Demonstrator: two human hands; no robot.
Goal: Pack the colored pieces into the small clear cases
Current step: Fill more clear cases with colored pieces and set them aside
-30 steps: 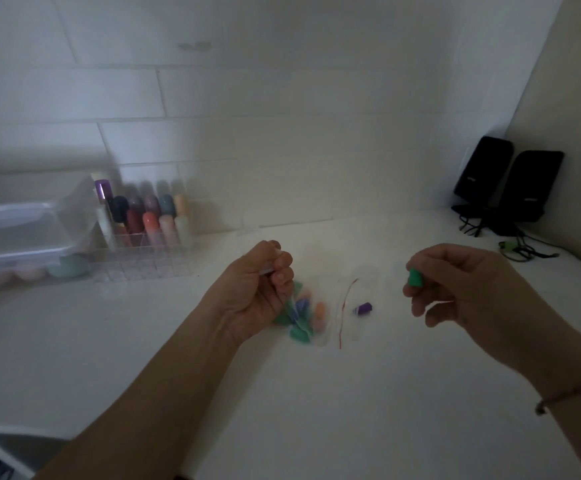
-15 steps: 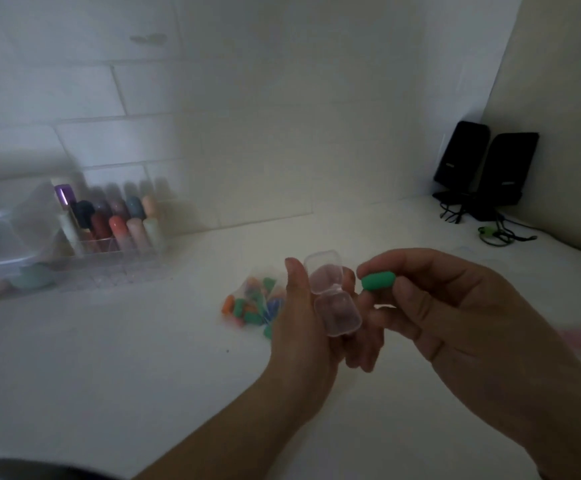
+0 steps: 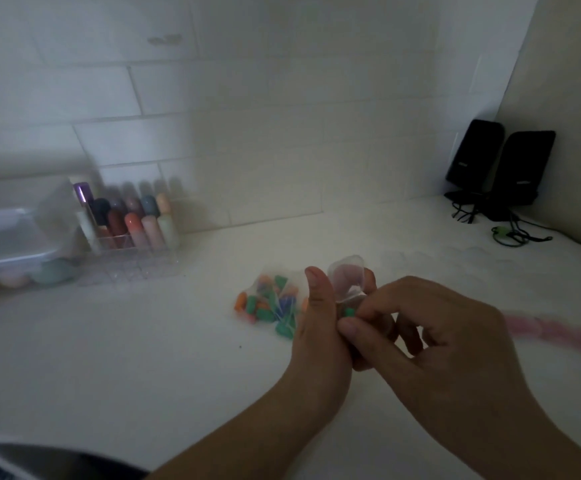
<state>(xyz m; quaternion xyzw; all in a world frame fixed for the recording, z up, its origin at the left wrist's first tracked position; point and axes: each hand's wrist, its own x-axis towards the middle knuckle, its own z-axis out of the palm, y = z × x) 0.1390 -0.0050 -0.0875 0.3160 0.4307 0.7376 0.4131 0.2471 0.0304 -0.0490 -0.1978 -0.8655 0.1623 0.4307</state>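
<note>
We observe the left hand (image 3: 320, 327) gripping the small clear hinged plastic case (image 3: 347, 280) above the middle of the white countertop (image 3: 143, 358), its lid raised and thumb upright along the case's left side. Half a second earlier the right hand (image 3: 431, 341) held the green capsule-shaped piece (image 3: 349, 312) just beside the case; it has since closed in, and its thumb and forefinger now pinch the piece at the case's lower half, touching the left hand. Whether the piece sits fully inside, we cannot tell. The clear bag of mixed coloured pieces (image 3: 268, 303) lies just left of the hands, unchanged. The clear organiser of coloured tubes (image 3: 129, 233) stands toward the left back edge, the two black speakers (image 3: 500, 168) in the right back corner.
</note>
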